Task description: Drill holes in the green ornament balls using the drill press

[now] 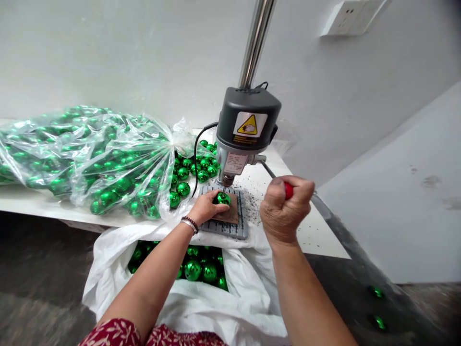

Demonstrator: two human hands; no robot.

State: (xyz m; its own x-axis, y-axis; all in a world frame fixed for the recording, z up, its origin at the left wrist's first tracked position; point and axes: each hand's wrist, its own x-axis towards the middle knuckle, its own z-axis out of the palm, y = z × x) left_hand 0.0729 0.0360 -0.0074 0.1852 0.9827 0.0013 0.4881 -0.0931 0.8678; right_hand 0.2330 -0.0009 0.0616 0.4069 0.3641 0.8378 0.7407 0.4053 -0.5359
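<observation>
- At nine to ten o'clock from the held ball, a knotted clear bag (82, 158) of shiny balls lies on the worktop (320, 235).
- At seven o'clock, an open white sack (108, 259) shows more balls.
- Loose balls (203, 176) sit at ten to eleven o'clock.
- The left hand (207, 207) has its fingers pinching the green ball (224, 198), which rests on a brown pad (232, 214), right below the chuck (227, 180).
- That ball looks light, thin-shelled and rigid: likely slippery, quick to roll, and apt to crack if squeezed hard. Low on its sides is the best hold, clear of the bit.
- The drill press (248, 115) stands at one o'clock.
- At three o'clock, the right hand (286, 206) has its fingers wrapped round a red knob (288, 190).
- Two balls (378, 307) lie on the floor at four o'clock.
</observation>
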